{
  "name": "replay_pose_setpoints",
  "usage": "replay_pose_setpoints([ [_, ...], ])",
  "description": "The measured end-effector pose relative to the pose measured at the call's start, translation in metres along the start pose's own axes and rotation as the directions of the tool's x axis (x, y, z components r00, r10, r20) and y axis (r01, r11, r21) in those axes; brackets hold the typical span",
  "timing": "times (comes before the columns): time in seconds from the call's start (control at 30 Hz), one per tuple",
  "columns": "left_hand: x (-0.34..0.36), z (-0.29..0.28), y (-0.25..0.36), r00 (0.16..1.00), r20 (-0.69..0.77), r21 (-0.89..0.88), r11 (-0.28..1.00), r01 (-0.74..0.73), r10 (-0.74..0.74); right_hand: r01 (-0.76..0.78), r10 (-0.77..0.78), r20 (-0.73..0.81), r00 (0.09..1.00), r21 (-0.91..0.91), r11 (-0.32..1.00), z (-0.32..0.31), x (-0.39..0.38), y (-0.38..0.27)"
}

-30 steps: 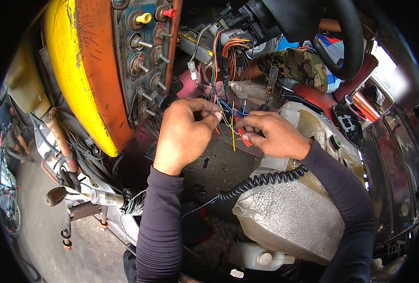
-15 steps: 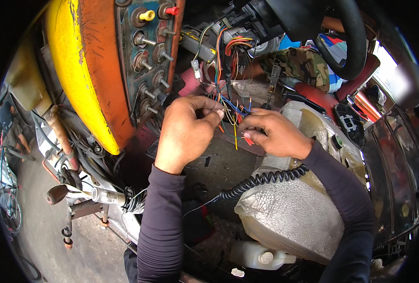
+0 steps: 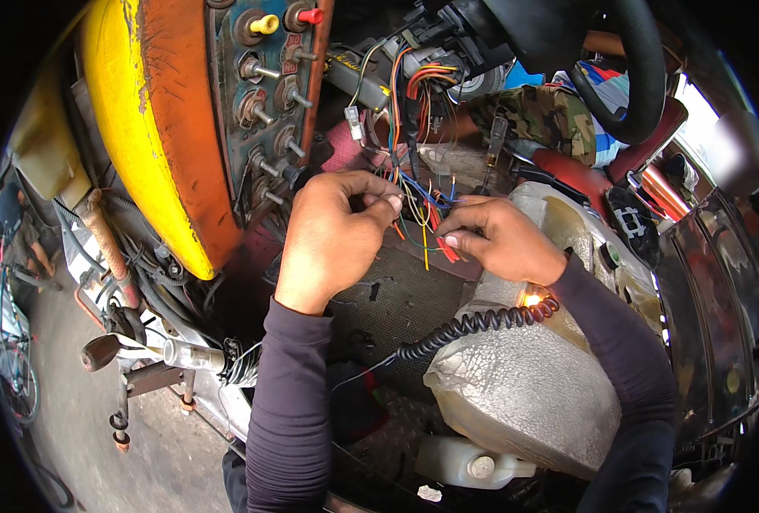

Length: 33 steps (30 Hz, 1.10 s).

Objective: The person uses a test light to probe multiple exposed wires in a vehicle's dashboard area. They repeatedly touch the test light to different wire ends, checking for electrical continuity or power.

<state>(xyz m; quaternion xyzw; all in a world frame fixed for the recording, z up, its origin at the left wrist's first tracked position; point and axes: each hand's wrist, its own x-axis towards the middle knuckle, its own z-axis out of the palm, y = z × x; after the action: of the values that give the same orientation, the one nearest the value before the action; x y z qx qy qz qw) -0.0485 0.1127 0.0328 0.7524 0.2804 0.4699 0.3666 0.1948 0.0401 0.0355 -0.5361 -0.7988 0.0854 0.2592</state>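
Observation:
A bundle of thin coloured wires (image 3: 420, 192) hangs below the steering column, several with loose ends. At its left side, my left hand (image 3: 337, 235) is closed in a pinch on a wire, most of which its fingers hide. My right hand (image 3: 508, 239) pinches wires at the bundle's right, with red wire ends (image 3: 450, 246) showing by the thumb. A thin green wire runs between the two hands. Beneath my right wrist, a small lamp (image 3: 534, 297) glows orange at the end of a black coiled cord (image 3: 473, 327).
Left stands an orange and yellow panel (image 3: 183, 111) with toggle switches (image 3: 260, 114). A black steering wheel (image 3: 640, 94) is at upper right, near a person's camouflage-clad leg (image 3: 538, 115). A worn silvery cover (image 3: 525, 389) lies under my right arm, with a whitish plastic container (image 3: 473, 462) below.
The small lamp under my right wrist has lit up; it was dark before. Both hands keep their pinches and have barely shifted.

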Motion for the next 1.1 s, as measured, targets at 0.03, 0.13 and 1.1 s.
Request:
replay_pose_setpoints([
  [0.03, -0.0002, 0.0, 0.0002, 1.0, -0.004, 0.0, 1.0, 0.005, -0.005, -0.009, 0.009, -0.004, 1.0, -0.006, 1.0, 0.0001, 0.0, 0.001],
  [0.13, -0.0006, -0.0007, 0.0011, 1.0, -0.003, -0.009, 1.0, 0.019, -0.019, -0.005, 0.006, -0.022, 1.0, 0.028, 1.0, 0.0011, 0.0009, 0.004],
  [1.1, -0.0002, -0.0063, -0.0026, 1.0, -0.03, 0.049, 0.999, 0.007, -0.006, -0.056, 0.06, -0.028, 0.998, 0.121, 0.991, -0.0004, -0.0012, 0.0066],
])
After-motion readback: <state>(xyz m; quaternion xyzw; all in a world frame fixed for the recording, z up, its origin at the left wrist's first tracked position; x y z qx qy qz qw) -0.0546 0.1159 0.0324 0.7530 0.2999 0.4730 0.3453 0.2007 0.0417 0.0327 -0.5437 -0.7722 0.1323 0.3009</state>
